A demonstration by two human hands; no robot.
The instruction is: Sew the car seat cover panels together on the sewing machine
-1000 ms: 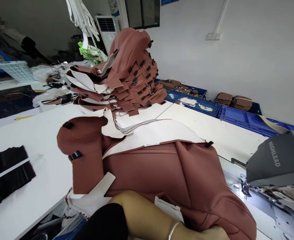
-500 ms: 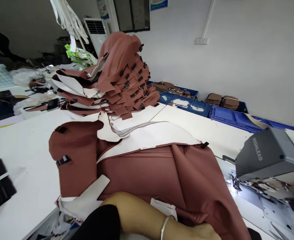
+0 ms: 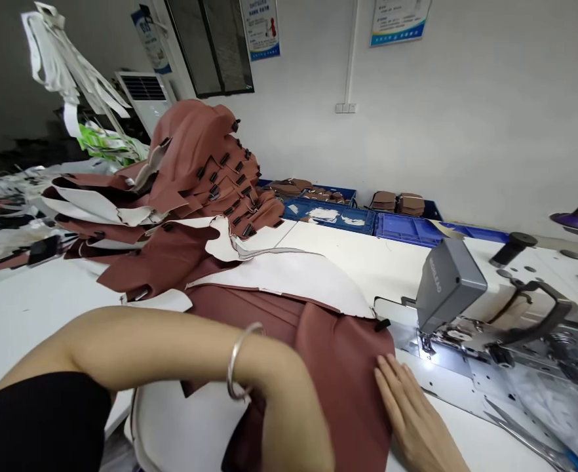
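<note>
A reddish-brown leather-like cover with white backing panels lies spread on the white table in front of me. My right hand rests flat on its right edge, fingers stretched out side by side. My left arm, with a silver bangle, reaches across the cover from the left. Bent downward at the wrist, my left hand is over the cover's near part; its fingers are hidden below the picture's edge. A black clip sits at the cover's right corner, close to the sewing machine.
A tall pile of similar reddish-brown covers with black buckles stands at the back left. Scissors lie on the table at the right, beside clear plastic. Blue crates with brown pieces line the wall. White straps hang at the upper left.
The view has swung right and shows more of the sewing machine. The cover's left flap has folded away toward the pile. My left hand has drawn back leftward, and my right hand now shows on the cover.
</note>
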